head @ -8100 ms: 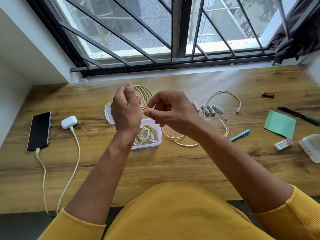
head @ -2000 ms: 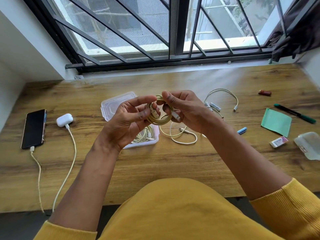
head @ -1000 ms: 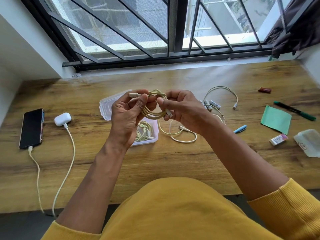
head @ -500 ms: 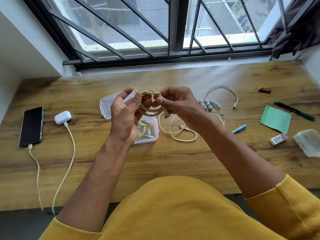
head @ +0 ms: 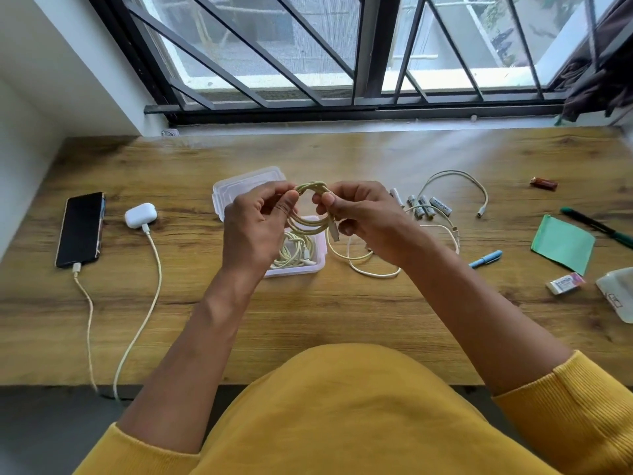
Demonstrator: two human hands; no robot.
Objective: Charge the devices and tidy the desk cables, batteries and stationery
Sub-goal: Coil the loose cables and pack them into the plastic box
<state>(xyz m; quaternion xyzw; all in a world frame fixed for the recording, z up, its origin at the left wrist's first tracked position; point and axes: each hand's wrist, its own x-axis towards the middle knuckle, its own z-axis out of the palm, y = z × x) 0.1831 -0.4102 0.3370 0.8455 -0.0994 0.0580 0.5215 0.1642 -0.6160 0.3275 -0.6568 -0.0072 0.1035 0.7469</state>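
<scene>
step: securing coiled cable (head: 310, 223) | fingers (head: 291, 197): both hands pinching coil | next, likely: lower into box (head: 317, 265) beneath fingers

A phone (head: 80, 229) lay at the bench's (head: 308, 313) left end, an earbud case (head: 140, 216) just to its right. Mid-bench sat a box (head: 317, 265) holding cables; batteries (head: 424, 205) lay further right, and an eraser (head: 565, 283) near the right edge.

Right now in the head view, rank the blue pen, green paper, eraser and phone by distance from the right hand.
1. Blue pen, just right of the right hand.
2. Green paper, farther right.
3. Eraser, similar; too close to call.
4. Phone, far left.
</scene>
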